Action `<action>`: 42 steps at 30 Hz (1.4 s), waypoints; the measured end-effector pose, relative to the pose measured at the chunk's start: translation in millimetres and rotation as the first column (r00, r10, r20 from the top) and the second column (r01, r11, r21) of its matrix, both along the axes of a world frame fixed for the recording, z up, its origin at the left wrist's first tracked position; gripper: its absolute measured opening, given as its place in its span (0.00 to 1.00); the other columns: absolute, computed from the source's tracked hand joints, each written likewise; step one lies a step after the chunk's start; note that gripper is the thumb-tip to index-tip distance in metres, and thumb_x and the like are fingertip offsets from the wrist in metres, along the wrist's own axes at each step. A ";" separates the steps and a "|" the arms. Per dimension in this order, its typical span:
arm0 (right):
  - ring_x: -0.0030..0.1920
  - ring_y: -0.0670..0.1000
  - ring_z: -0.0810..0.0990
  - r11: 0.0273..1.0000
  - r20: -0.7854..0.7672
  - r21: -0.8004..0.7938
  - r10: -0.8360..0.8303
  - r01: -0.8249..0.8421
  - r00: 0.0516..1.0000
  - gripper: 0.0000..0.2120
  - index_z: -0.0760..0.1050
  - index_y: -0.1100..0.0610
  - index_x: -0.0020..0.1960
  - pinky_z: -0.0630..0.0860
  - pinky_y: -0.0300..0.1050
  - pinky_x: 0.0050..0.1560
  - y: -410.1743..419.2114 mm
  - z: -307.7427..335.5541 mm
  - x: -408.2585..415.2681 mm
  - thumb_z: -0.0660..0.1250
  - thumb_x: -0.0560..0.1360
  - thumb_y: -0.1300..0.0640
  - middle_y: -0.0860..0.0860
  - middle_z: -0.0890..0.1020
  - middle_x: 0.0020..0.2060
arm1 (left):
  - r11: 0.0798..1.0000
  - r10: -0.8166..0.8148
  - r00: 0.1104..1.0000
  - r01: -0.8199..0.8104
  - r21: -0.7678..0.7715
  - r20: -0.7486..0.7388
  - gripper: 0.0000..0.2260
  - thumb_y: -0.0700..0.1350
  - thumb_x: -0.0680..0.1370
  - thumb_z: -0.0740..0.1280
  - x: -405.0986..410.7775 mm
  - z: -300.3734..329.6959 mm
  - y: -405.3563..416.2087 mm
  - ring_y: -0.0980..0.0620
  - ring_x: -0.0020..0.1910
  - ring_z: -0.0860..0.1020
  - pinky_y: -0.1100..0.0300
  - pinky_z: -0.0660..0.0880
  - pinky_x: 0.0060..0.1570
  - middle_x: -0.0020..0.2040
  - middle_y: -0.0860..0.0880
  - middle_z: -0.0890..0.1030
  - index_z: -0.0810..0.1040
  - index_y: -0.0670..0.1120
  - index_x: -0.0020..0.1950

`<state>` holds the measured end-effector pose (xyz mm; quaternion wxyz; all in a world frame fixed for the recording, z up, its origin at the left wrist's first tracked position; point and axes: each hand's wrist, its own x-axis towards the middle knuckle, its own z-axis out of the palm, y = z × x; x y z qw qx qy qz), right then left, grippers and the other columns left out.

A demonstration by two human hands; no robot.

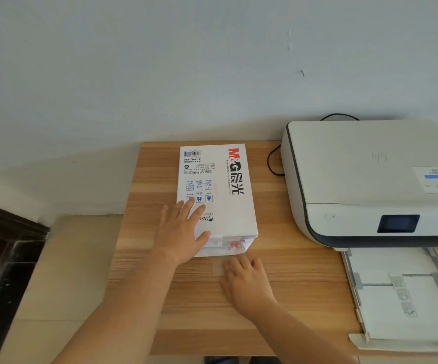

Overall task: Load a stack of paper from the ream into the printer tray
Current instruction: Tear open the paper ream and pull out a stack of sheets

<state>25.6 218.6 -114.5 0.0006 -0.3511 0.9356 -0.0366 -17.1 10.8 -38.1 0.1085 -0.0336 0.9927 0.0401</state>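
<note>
We see 1 ream (219, 190) of paper in a white wrapper lying flat on the wooden desk (286, 306), left of the printer (365, 185). Its long axis runs from us toward the wall (160, 61); the barcode end points at the wall, and the near end, with its crumpled wrapper flaps, points at us. There are 2 hands. Our left hand (179, 232) lies flat on the ream's near left corner, fingers spread and extended, pressing rather than gripping. Our right hand (246, 279) rests palm down on the desk just before the ream's near end, fingers loosely curled, holding nothing. We count 1 printer, lid closed, and 1 paper tray (401, 298) pulled out from its front toward us, with no paper stack visible in it. 1 black cable (274, 161) loops between the ream and the printer.
</note>
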 end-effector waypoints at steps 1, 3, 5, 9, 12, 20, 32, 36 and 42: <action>0.42 0.53 0.76 1.000 0.007 -0.007 -0.015 0.015 1.000 0.14 0.80 0.54 0.52 0.73 0.51 0.42 2.4 1.6 3.1 0.67 0.72 0.46 0.48 0.79 0.45 | 1.000 -0.003 1.000 0.003 0.000 0.002 0.30 0.65 0.77 0.52 0.1 -1.1 0.6 0.48 0.77 0.49 0.42 0.44 0.74 0.79 0.51 0.49 0.51 0.57 0.76; 0.46 0.54 0.77 0.999 0.028 -0.014 -0.037 0.037 0.999 0.18 0.77 0.52 0.59 0.74 0.51 0.44 9.1 4.5 7.7 0.65 0.73 0.45 0.49 0.79 0.50 | 1.000 -0.009 1.000 0.009 0.000 0.001 0.30 0.64 0.77 0.52 -0.3 -2.6 2.1 0.48 0.77 0.49 0.42 0.44 0.74 0.79 0.51 0.49 0.51 0.57 0.76; 0.48 0.53 0.78 0.997 0.054 -0.041 -0.059 0.062 0.997 0.19 0.74 0.50 0.62 0.75 0.52 0.47 16.0 10.8 7.3 0.64 0.73 0.45 0.48 0.79 0.54 | 1.000 -0.013 1.000 0.013 0.010 -0.006 0.30 0.64 0.77 0.52 -1.2 -2.8 3.3 0.48 0.77 0.49 0.42 0.44 0.74 0.79 0.51 0.50 0.51 0.57 0.76; 0.52 0.53 0.78 0.974 0.058 -0.137 -0.177 0.183 0.983 0.18 0.72 0.48 0.63 0.75 0.51 0.48 21.4 31.1 -15.8 0.63 0.74 0.46 0.48 0.78 0.57 | 1.000 -0.009 1.000 0.009 0.022 -0.022 0.29 0.64 0.77 0.53 -3.8 -1.5 4.1 0.48 0.77 0.49 0.43 0.43 0.74 0.79 0.51 0.50 0.51 0.57 0.76; 0.57 0.55 0.77 0.935 0.064 -0.124 -0.328 0.334 0.943 0.23 0.70 0.50 0.66 0.74 0.53 0.51 19.6 37.9 -45.1 0.63 0.74 0.41 0.52 0.77 0.61 | 1.000 -0.007 1.000 0.007 0.020 -0.025 0.30 0.64 0.77 0.53 -3.9 -0.6 3.6 0.48 0.77 0.49 0.43 0.44 0.74 0.79 0.51 0.50 0.52 0.56 0.76; 0.68 0.58 0.62 0.905 0.165 -0.022 -0.416 0.425 0.894 0.40 0.57 0.51 0.75 0.65 0.57 0.65 4.6 25.7 -78.8 0.65 0.70 0.34 0.54 0.63 0.70 | 0.998 0.009 1.000 -0.008 0.060 -0.008 0.29 0.63 0.77 0.54 8.0 -2.1 -0.9 0.48 0.77 0.48 0.42 0.43 0.74 0.79 0.51 0.49 0.53 0.56 0.76; 0.68 0.58 0.63 0.877 0.162 0.051 -0.480 0.478 0.862 0.36 0.56 0.49 0.74 0.66 0.57 0.64 18.2 18.6 -63.2 0.66 0.71 0.39 0.54 0.63 0.70 | 0.998 0.005 1.000 -0.005 0.068 -0.011 0.29 0.64 0.77 0.53 12.4 -2.4 -9.9 0.48 0.77 0.47 0.43 0.42 0.74 0.79 0.52 0.49 0.53 0.56 0.76; 0.69 0.58 0.61 0.865 0.213 0.062 -0.499 0.498 0.840 0.36 0.54 0.47 0.74 0.64 0.58 0.65 28.2 25.7 -60.8 0.67 0.71 0.48 0.54 0.60 0.72 | 0.997 -0.003 1.000 0.004 0.079 -0.011 0.29 0.64 0.77 0.53 7.0 -2.2 -5.1 0.49 0.77 0.47 0.43 0.42 0.74 0.79 0.52 0.49 0.52 0.56 0.76; 0.68 0.58 0.62 0.800 0.286 0.020 -0.579 0.600 0.763 0.31 0.55 0.47 0.72 0.63 0.58 0.65 36.3 26.0 -57.6 0.62 0.71 0.52 0.55 0.60 0.72 | 0.995 -0.059 0.998 0.058 0.081 0.013 0.31 0.64 0.76 0.57 3.8 -7.8 2.2 0.49 0.77 0.47 0.42 0.44 0.74 0.79 0.51 0.49 0.52 0.56 0.76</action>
